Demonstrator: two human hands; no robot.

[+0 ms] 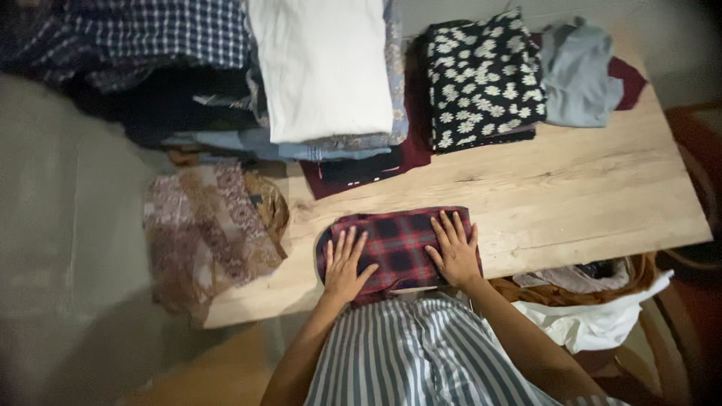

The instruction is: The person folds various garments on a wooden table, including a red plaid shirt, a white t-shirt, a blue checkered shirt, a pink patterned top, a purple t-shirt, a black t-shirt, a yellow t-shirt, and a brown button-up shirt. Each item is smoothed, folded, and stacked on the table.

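Note:
A folded red and dark plaid garment [395,240] lies at the near edge of the wooden table [571,195]. My left hand [346,263] rests flat on its left part, fingers spread. On its right part my right hand [455,248] presses down flat, fingers apart. Neither hand grips anything.
Folded stacks stand along the table's far side: a white cloth [323,68] on denim, a black daisy-print piece [481,75], a grey-blue garment [579,75], a checked shirt [143,37]. A brownish patterned fabric [210,233] hangs off the left edge. A basket of clothes [587,293] sits at the right.

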